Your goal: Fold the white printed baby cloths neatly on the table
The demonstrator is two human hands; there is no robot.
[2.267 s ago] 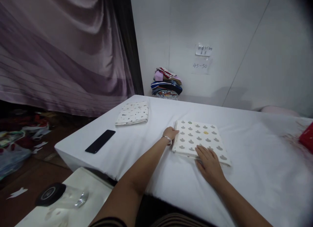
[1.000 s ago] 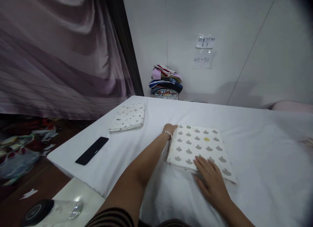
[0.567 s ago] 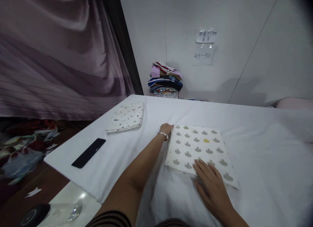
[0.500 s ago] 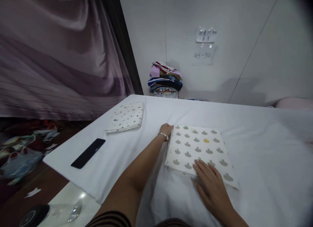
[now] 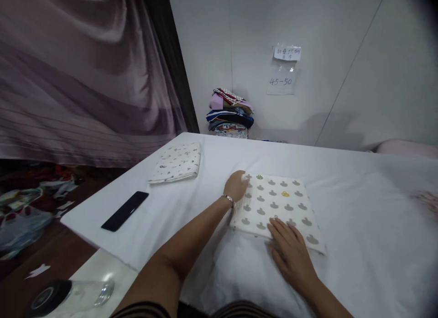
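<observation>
A folded white cloth (image 5: 273, 205) printed with grey, green and yellow shapes lies flat on the white-covered table, in front of me. At its far left corner, my left hand (image 5: 237, 185), with a bracelet on the wrist, is closed on the cloth's edge; the fingertips are partly hidden. My right hand (image 5: 290, 252) rests flat on the near edge, its fingers stretched over the print and the thumb off to the side. Further left lies a second folded white cloth (image 5: 178, 163) with a small dark print, touched by neither hand.
A black phone (image 5: 126, 211) lies near the left edge of the white table (image 5: 160, 213). Below that edge is a clear jar with a black lid (image 5: 51, 297). Folded clothes (image 5: 231, 112) are stacked by the back wall. A mauve curtain (image 5: 85, 80) hangs at left, above bags.
My left hand has shifted slightly inward over the cloth's far left corner, and more of its back shows. The right hand stays flat on the near edge. The view has shifted a little.
</observation>
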